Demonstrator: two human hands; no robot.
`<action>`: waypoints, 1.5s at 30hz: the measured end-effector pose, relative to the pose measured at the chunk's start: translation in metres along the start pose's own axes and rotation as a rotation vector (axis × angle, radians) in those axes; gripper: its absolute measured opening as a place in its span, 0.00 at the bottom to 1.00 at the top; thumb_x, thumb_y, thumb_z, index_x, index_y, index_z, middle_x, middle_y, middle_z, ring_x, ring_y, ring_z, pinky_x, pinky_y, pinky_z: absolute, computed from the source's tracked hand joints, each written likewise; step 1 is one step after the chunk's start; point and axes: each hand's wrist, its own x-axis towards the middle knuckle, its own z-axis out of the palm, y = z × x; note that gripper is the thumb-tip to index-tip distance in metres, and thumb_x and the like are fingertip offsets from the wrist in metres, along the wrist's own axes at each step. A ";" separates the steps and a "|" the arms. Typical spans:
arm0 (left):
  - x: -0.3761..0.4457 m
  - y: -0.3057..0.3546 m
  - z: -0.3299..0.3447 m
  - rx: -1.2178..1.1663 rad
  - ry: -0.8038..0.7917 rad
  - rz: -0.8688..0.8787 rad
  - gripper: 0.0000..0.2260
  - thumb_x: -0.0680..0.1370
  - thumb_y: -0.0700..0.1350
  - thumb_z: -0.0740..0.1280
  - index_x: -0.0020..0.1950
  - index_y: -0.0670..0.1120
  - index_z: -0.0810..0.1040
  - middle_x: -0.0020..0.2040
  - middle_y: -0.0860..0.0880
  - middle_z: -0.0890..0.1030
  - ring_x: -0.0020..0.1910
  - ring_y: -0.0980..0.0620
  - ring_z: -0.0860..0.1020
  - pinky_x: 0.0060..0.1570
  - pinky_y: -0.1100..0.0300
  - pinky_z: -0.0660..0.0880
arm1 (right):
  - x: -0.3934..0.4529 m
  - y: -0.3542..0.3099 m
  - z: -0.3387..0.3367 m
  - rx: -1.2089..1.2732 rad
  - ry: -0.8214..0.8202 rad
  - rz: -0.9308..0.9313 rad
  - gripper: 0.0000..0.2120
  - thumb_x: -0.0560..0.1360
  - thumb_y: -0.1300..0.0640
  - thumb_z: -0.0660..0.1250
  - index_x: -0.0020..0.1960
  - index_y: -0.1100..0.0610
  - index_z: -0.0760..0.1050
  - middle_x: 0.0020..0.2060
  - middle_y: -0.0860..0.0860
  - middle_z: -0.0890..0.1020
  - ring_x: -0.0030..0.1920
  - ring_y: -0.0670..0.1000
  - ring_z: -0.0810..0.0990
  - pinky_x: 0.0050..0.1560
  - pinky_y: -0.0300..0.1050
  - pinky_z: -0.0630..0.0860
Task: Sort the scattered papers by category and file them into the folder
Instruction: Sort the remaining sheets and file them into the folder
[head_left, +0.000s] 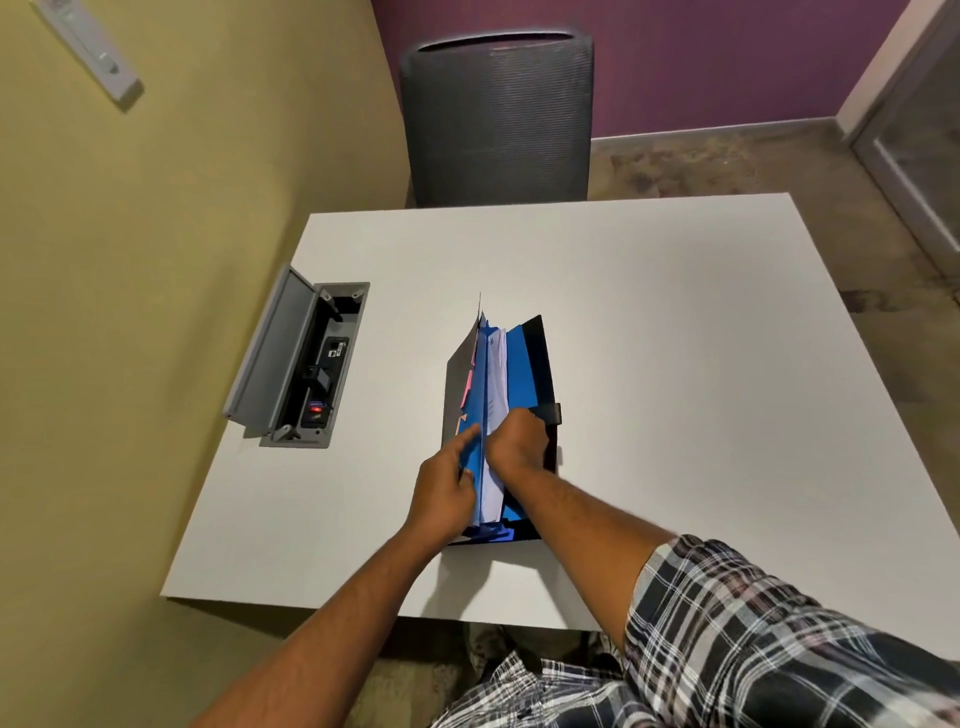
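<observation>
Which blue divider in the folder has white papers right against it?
The upright blue divider in the middle; white papers lie on its right side, unlike the flatter divider further right.
</observation>
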 end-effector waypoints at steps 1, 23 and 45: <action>0.001 -0.001 0.000 -0.002 0.003 -0.005 0.26 0.81 0.32 0.60 0.76 0.52 0.67 0.73 0.51 0.72 0.67 0.49 0.75 0.63 0.65 0.72 | 0.000 0.000 -0.001 0.001 -0.008 -0.006 0.07 0.79 0.61 0.71 0.54 0.64 0.80 0.51 0.58 0.84 0.51 0.57 0.84 0.39 0.43 0.74; -0.003 0.019 0.039 0.207 -0.064 0.024 0.26 0.82 0.42 0.63 0.79 0.52 0.61 0.69 0.46 0.74 0.64 0.46 0.76 0.55 0.54 0.79 | -0.001 0.096 -0.075 -0.191 0.203 -0.317 0.17 0.79 0.54 0.71 0.66 0.54 0.75 0.70 0.51 0.74 0.51 0.53 0.84 0.46 0.45 0.81; -0.015 -0.032 0.164 0.642 -0.206 -0.027 0.27 0.81 0.50 0.63 0.79 0.50 0.58 0.79 0.51 0.59 0.76 0.40 0.60 0.60 0.46 0.77 | 0.039 0.184 -0.079 0.300 -0.124 0.015 0.09 0.73 0.67 0.71 0.41 0.55 0.84 0.34 0.55 0.86 0.35 0.54 0.87 0.37 0.40 0.81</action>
